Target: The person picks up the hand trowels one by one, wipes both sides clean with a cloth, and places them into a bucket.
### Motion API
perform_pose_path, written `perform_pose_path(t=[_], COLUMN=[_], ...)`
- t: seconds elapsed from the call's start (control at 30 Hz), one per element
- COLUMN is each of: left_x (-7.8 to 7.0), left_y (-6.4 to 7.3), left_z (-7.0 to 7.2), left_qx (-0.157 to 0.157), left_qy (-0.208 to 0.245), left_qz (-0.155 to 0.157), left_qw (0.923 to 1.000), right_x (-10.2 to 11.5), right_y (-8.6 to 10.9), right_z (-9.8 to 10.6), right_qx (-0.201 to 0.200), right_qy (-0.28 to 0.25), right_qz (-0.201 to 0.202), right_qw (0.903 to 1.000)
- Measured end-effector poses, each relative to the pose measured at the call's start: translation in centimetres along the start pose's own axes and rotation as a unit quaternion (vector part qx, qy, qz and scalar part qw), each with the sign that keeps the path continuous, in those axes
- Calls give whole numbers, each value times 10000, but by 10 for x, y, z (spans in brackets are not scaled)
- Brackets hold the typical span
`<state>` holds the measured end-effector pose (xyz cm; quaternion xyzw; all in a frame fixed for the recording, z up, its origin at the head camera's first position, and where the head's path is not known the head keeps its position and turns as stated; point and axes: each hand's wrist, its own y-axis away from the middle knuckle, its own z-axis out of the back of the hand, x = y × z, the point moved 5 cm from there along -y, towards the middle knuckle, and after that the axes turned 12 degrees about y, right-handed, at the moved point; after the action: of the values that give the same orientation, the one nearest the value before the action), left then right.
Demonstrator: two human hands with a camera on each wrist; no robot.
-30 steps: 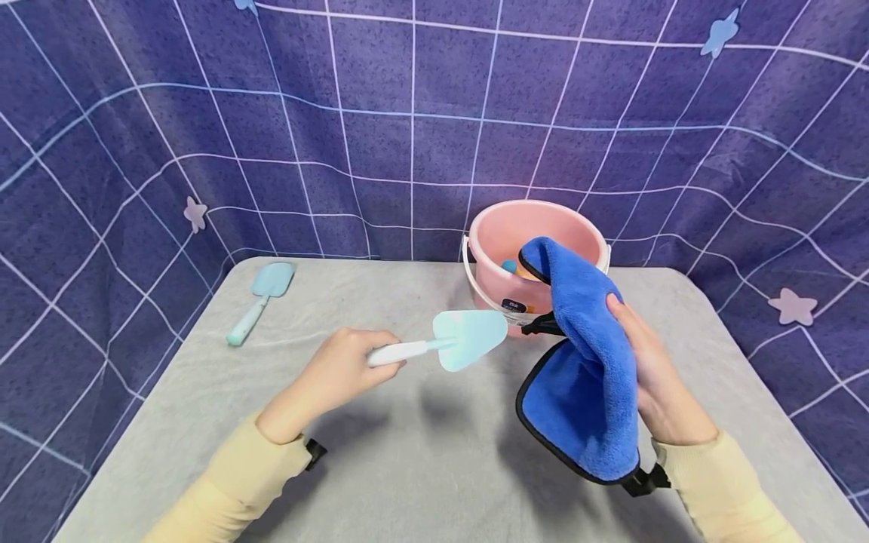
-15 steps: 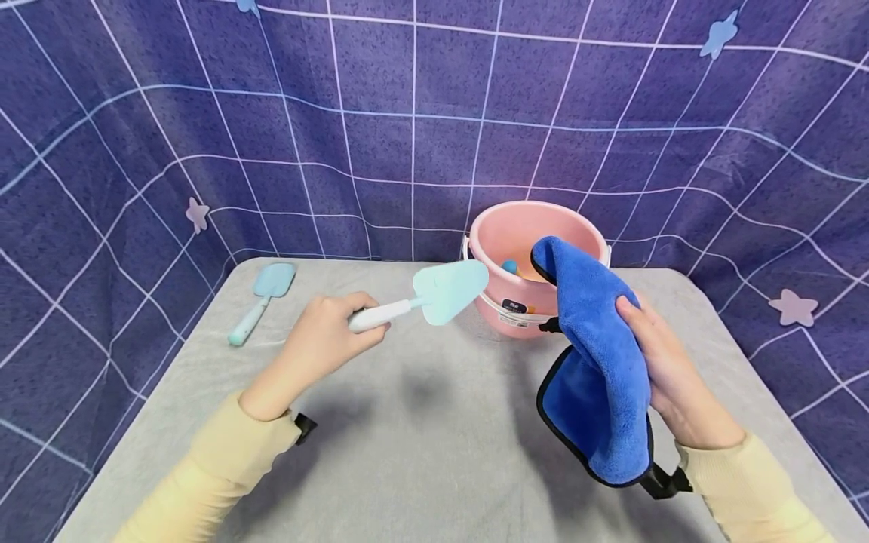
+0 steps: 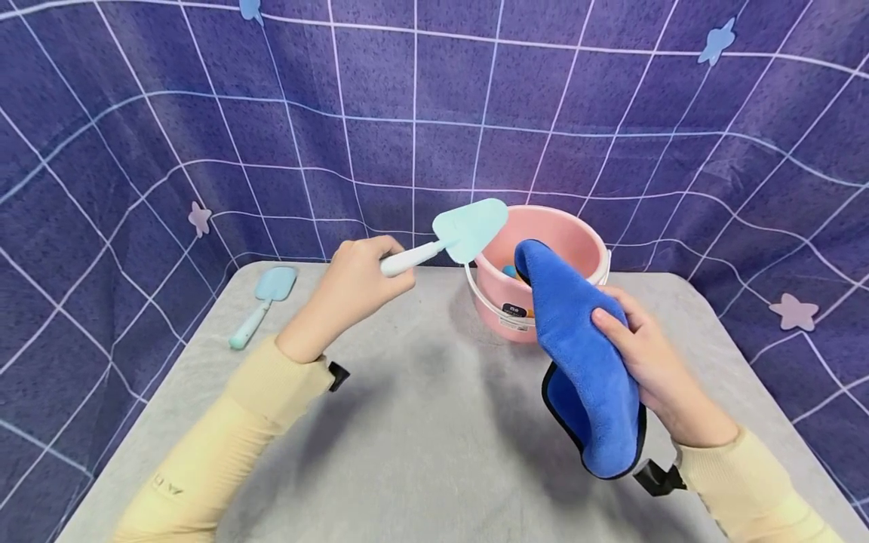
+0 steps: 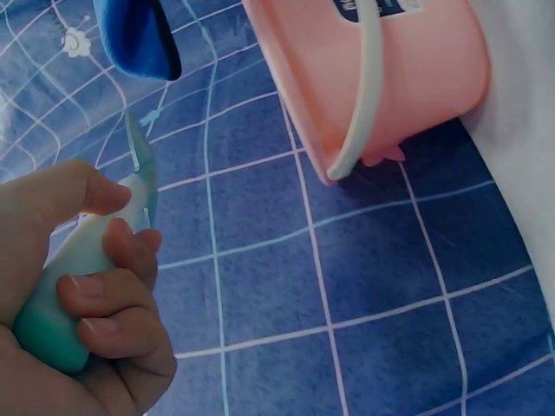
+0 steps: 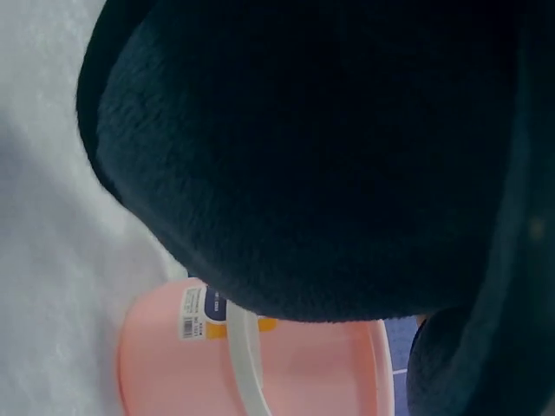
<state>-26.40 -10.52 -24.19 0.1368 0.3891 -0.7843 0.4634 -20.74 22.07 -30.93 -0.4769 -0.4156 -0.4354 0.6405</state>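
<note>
My left hand (image 3: 360, 283) grips the white handle of a small garden trowel with a pale blue blade (image 3: 471, 226). The blade overlaps the left rim of a pink bucket (image 3: 498, 294) in the head view. In the left wrist view, fingers (image 4: 113, 295) curl round the trowel's handle, which ends in green. My right hand (image 3: 645, 354) holds a folded blue cloth (image 3: 577, 332) with black edging, thumb on top. The cloth hangs down in front of the bucket's right side. It fills much of the right wrist view, dark there, and hides that hand's fingers.
A second trowel (image 3: 261, 305), with a squarer blade, lies on the grey tabletop (image 3: 421, 452) at the back left. Inside the bucket a small blue item (image 3: 509, 271) shows. The bucket's white handle (image 3: 478, 298) hangs at its front. A dark blue gridded curtain (image 3: 380, 136) surrounds the table.
My left hand has gone forward and up with the trowel, bringing the blade from in front of the bucket to its rim. The right hand has shifted slightly right, the cloth's lower flap folding in.
</note>
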Motion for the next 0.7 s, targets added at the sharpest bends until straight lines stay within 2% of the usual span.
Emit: perform_pose_path(t=[0.17, 0.3, 0.43, 0.7], left_x=[-7, -9, -11, -12], left_y=[-26, -45, -61, -88], left_z=[-10, -17, -25, -45], left_qx=[270, 532, 859, 1248], left_qy=[-130, -164, -231, -470], left_qz=[-15, 141, 248, 294], left_qw=[9996, 9984, 9957, 9906], right_x=[-1, -1, -1, -3], right_y=[-1, -3, -4, -4], right_z=[-5, -10, -13, -22], right_qx=[72, 206, 284, 316], right_qy=[518, 1011, 1594, 2563], right_qz=[232, 413, 730, 1299], right_qw=[9984, 9938, 9841, 9573])
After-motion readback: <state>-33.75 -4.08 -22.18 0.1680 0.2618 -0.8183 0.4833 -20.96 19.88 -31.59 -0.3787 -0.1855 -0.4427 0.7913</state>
